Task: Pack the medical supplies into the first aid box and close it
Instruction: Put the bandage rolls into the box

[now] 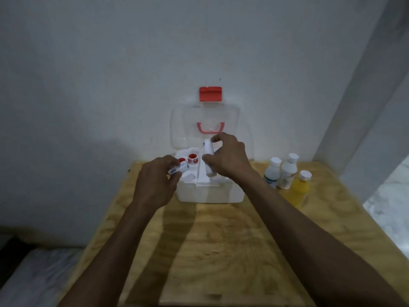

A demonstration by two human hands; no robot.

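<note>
A white first aid box (210,192) stands open at the far side of the wooden table, its clear lid (183,125) with a red latch (210,94) leaning against the wall. Two red-cored tape rolls (193,159) lie in its tray at the back left. My left hand (155,185) grips a small white printed packet (177,169) over the box's left edge. My right hand (228,160) holds a white bandage roll (208,151) upright over the middle of the tray.
Two white bottles (272,172) (287,171) and a yellow bottle (298,189) stand to the right of the box. The wooden table (221,240) butts against a white wall. A bed or mattress (33,273) lies low at the left.
</note>
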